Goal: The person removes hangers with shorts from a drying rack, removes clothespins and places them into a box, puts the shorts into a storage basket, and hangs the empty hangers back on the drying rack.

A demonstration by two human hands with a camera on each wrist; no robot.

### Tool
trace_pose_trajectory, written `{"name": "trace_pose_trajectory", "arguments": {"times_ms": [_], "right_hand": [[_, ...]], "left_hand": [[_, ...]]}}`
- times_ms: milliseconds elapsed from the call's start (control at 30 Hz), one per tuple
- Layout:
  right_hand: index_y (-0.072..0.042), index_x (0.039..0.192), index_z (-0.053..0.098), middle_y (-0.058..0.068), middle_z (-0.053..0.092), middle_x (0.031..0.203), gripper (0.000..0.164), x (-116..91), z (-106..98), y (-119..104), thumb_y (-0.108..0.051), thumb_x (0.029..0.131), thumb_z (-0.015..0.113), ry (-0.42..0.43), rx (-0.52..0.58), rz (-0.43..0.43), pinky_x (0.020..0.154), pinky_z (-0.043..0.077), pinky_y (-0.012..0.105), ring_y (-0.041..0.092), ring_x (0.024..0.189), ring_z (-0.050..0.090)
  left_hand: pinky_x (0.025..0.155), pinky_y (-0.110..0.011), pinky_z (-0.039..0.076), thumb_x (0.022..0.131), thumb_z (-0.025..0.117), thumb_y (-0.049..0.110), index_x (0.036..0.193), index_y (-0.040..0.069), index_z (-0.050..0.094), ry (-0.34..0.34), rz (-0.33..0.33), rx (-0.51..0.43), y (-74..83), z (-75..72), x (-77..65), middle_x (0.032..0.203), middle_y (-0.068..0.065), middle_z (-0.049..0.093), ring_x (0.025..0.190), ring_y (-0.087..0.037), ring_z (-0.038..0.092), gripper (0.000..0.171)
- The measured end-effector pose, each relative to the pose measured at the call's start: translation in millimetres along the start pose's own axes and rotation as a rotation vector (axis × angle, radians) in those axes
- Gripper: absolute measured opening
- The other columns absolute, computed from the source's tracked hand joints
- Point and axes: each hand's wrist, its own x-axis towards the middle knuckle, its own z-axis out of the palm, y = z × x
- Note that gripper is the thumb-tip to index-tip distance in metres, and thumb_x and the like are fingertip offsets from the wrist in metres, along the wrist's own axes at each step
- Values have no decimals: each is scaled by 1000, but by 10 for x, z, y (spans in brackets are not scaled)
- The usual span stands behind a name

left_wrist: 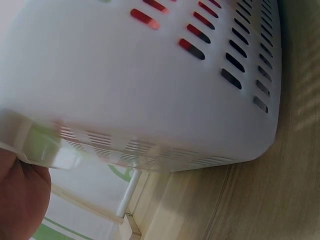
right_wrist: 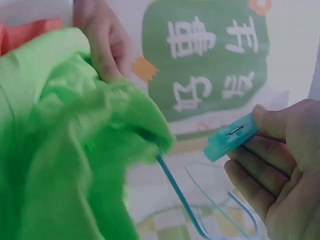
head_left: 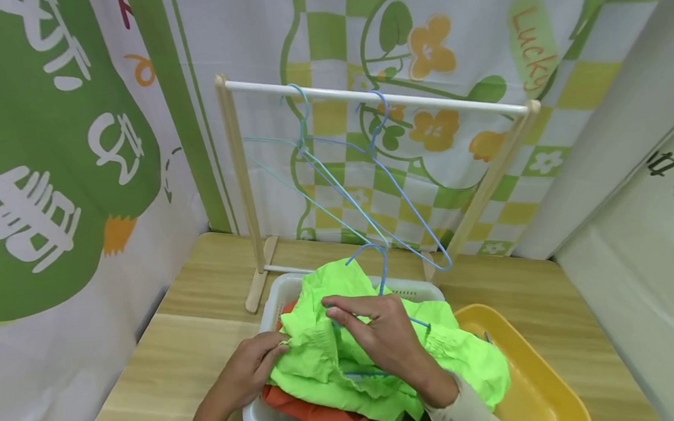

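A neon green garment (head_left: 315, 356) with a gathered elastic edge lies over a white basket (head_left: 270, 304). My left hand (head_left: 250, 368) pinches the garment's left edge; in the left wrist view, part of that hand (left_wrist: 22, 195) shows beside the basket wall. My right hand (head_left: 384, 331) is above the garment. The right wrist view shows a teal clothespin (right_wrist: 232, 137) held between its thumb and fingers. A blue hanger (head_left: 383, 268) sits in the garment, its hook sticking up behind my right hand.
Behind the basket stands a rack (head_left: 434, 102) carrying a teal hanger (head_left: 347, 194) and another blue hanger (head_left: 407, 198). Orange-red cloth (head_left: 312, 412) lies under the garment. A yellow tray (head_left: 548, 383) sits at the right on the wooden table (head_left: 168, 362).
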Motion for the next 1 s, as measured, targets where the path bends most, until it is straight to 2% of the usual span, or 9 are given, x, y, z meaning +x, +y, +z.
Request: {"name": "trace_pose_trajectory", "arguments": {"times_ms": [267, 367, 400, 567, 633, 700, 800, 933, 1000], "right_hand": [[-2, 112, 79, 3, 77, 105, 27, -202, -465, 38, 8, 88, 76, 129, -58, 84, 79, 57, 23, 17, 97, 74], [-2, 117, 78, 3, 76, 110, 31, -290, -668, 65, 7, 87, 77, 140, -140, 137, 79, 56, 19, 13, 101, 72], [-3, 119, 77, 2, 76, 112, 32, -325, -741, 68, 7, 88, 77, 146, -171, 164, 72, 54, 14, 10, 99, 72], [-8, 130, 72, 0, 73, 122, 38, -556, -1080, 91, 2, 93, 74, 151, -313, 294, 74, 49, 9, 3, 108, 66], [-10, 133, 71, 2, 71, 124, 39, -667, -1186, 113, 0, 94, 73, 140, -354, 340, 67, 49, 11, 3, 111, 64], [-11, 134, 70, 5, 70, 126, 40, -778, -1272, 140, -3, 96, 73, 127, -387, 387, 53, 45, 15, 3, 109, 64], [-10, 136, 68, 8, 70, 127, 38, -912, -1403, 194, -7, 98, 72, 102, -437, 454, 55, 44, 9, 4, 109, 62], [-6, 136, 67, 9, 71, 126, 37, -1066, -1574, 267, -12, 100, 71, 49, -482, 519, 83, 45, 6, 6, 107, 64], [-4, 136, 67, 11, 71, 125, 37, -1140, -1646, 305, -14, 100, 71, 24, -489, 552, 82, 47, 9, 8, 104, 67]], "left_hand": [[77, -29, 57, 98, 64, -3, 105, 22, 68, -16, -5, -11, -30, -8, -20, 100, 11, 67, 93, -8, 66, 26], [78, -29, 57, 97, 65, -4, 106, 22, 68, -1, -6, -5, -31, -2, -34, 102, 11, 68, 95, -10, 67, 28], [79, -30, 57, 97, 65, -5, 107, 22, 68, 1, -3, -9, -30, 2, -34, 103, 10, 68, 95, -10, 67, 28], [80, -29, 57, 99, 64, -3, 109, 22, 68, -10, -9, 3, -4, 15, -48, 105, 10, 69, 97, -11, 67, 28], [80, -29, 57, 99, 64, -2, 108, 24, 68, -9, -27, 12, 12, 6, -61, 105, 12, 68, 96, -9, 67, 28], [79, -29, 57, 99, 64, 0, 108, 26, 69, -5, -41, 15, 27, -8, -74, 104, 13, 68, 95, -9, 67, 28], [78, -29, 57, 100, 63, 0, 109, 25, 69, -4, -38, 0, 38, -14, -70, 103, 12, 68, 94, -10, 67, 27], [81, -28, 57, 99, 64, -2, 111, 24, 70, 3, -12, 6, 28, 10, -38, 105, 10, 69, 97, -12, 68, 29], [82, -26, 56, 97, 65, -4, 111, 23, 70, 15, 3, 13, 18, 24, -19, 106, 10, 70, 98, -12, 69, 30]]}}
